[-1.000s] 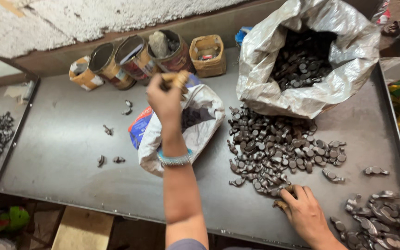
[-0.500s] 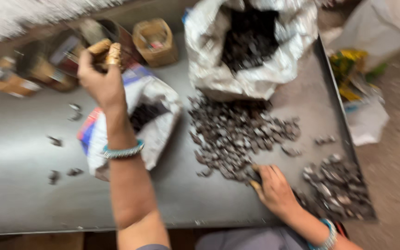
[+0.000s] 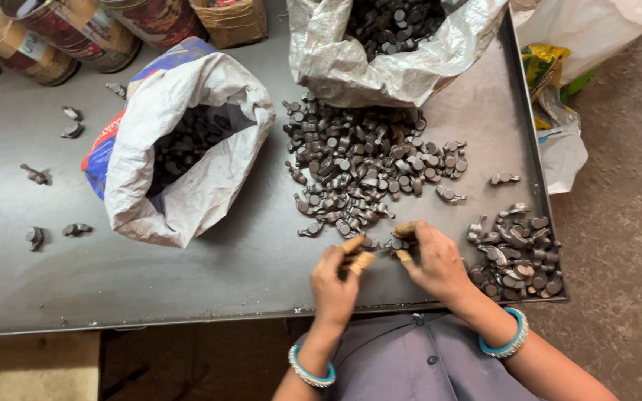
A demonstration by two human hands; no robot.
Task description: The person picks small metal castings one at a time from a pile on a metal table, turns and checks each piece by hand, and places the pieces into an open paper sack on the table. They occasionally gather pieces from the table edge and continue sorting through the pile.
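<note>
A heap of small dark metal parts (image 3: 365, 167) is spread over the grey metal table (image 3: 209, 275). At its near edge my two hands meet, and both have tan wraps on the fingertips. My right hand (image 3: 434, 261) pinches a dark metal part (image 3: 399, 243) at the heap's front. My left hand (image 3: 334, 281) has its fingers curled, their tips touching the table by the nearest parts. Whether it holds one is hidden. Each wrist wears a blue bangle.
An open white sack (image 3: 187, 186) with dark parts inside lies to the left. A larger crinkled bag (image 3: 351, 67) full of parts stands at the back. A smaller pile (image 3: 518, 256) fills the right near corner. Tins (image 3: 76, 30) and a cardboard box (image 3: 228, 18) line the back; stray parts (image 3: 35, 238) lie far left.
My left hand has come down from above the white sack and tins to the heap's near edge beside my right hand. The view has moved in closer.
</note>
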